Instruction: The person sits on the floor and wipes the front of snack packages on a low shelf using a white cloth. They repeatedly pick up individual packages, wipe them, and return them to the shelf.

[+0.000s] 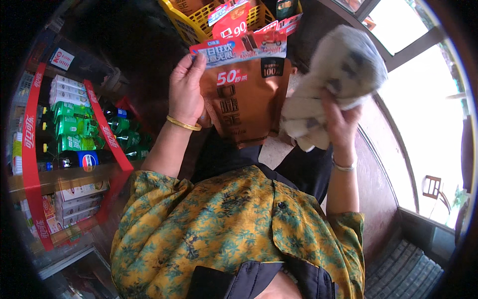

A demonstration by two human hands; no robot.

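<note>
My left hand (pixel 186 89), with a gold bangle at its wrist, grips the upper left edge of an orange-brown packaged-goods pouch (pixel 254 101). The pouch hangs upright with its printed front towards me and has a red and blue header strip along the top. In my right hand (pixel 341 123) is a bunched, off-white cloth (pixel 347 59) with dark patches, slightly blurred. The cloth is beside the pouch's right edge; whether they touch I cannot tell. A silver-coloured bracelet circles my right wrist.
Beyond the pouch stands a yellow plastic basket (pixel 183 22) holding several similar packets (pixel 233 22). Shelves with red edging strips (pixel 31 127) at left hold green drink bottles (pixel 76 125) and cartons (pixel 69 89). Bright window panes (pixel 429 123) and a wall (pixel 377 179) stand at right.
</note>
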